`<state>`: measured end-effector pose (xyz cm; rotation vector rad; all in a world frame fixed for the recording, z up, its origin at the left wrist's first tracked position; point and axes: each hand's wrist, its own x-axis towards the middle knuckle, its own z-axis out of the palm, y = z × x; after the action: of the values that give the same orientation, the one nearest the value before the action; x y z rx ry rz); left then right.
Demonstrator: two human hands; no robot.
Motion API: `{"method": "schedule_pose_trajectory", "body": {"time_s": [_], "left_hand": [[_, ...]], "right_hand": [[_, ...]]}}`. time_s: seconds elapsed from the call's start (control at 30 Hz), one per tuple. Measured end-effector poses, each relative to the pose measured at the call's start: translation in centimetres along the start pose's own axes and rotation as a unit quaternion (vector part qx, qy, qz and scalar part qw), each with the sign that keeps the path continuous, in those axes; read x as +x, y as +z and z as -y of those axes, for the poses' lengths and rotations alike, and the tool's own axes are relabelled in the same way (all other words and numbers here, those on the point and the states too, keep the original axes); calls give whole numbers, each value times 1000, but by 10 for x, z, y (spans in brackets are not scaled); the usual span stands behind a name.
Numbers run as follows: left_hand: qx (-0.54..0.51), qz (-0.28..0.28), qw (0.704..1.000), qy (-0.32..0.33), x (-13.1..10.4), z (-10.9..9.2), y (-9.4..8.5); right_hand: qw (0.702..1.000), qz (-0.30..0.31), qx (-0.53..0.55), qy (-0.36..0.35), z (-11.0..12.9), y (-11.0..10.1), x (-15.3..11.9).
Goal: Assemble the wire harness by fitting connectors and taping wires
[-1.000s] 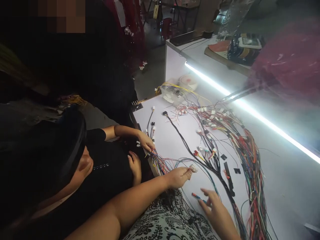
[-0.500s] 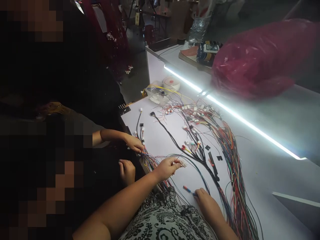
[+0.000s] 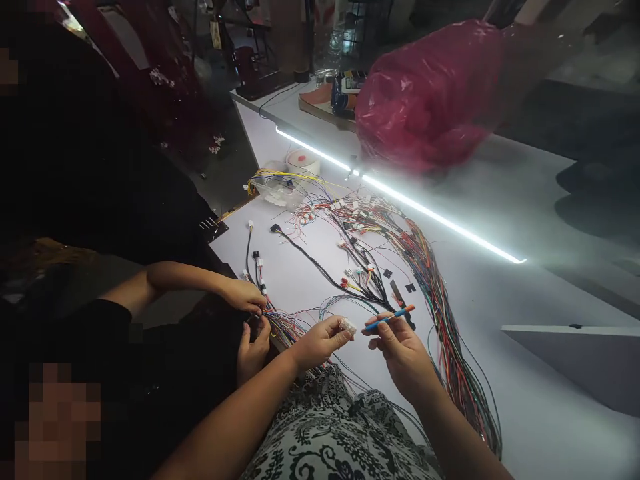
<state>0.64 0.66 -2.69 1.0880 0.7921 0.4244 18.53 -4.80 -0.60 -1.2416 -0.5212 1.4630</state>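
My left hand pinches a white plastic connector between thumb and fingertips. Just to its right, my right hand grips a slim blue-and-orange pen-like tool, its blue end toward the connector with a small gap between. Thin coloured wires run along the table edge, partly hidden by my left hand and forearm. Behind my hands lies a black-sleeved wire harness with several small connectors at its branch ends.
On the left, a co-worker's hands hold the wire bundle. A thick bundle of coloured wires curves along the right. Farther back are a clear plastic tub, a tape roll, a bright light strip and a pink plastic bag.
My right hand has lifted and moved inward, bringing the tool up close to the connector. The co-worker's two hands have come together at the wires. The camera view has shifted right.
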Motion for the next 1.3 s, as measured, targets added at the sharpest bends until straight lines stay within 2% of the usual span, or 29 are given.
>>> {"method": "schedule_pose_trajectory", "body": {"time_s": [0.2,0.43,0.53,0.83,1.3], "left_hand": [[31,49,998,27,-2,-7,3],[-59,56,997,-17,-1,1,-2],[-49,54,997,-21,1,6,-6],[2,76,997,-9,1,0,-7],[-26,91,995,-39,1,2,-8]], "right_hand": [[1000,3,-14,-9,-2,5,1],[994,-11,-98,-38,7,10,-5],[991,-11,-129,-29,11,13,-5],[993,3,-117,-30,6,19,-1],[991,6,-135,-8,10,20,-2]]}}
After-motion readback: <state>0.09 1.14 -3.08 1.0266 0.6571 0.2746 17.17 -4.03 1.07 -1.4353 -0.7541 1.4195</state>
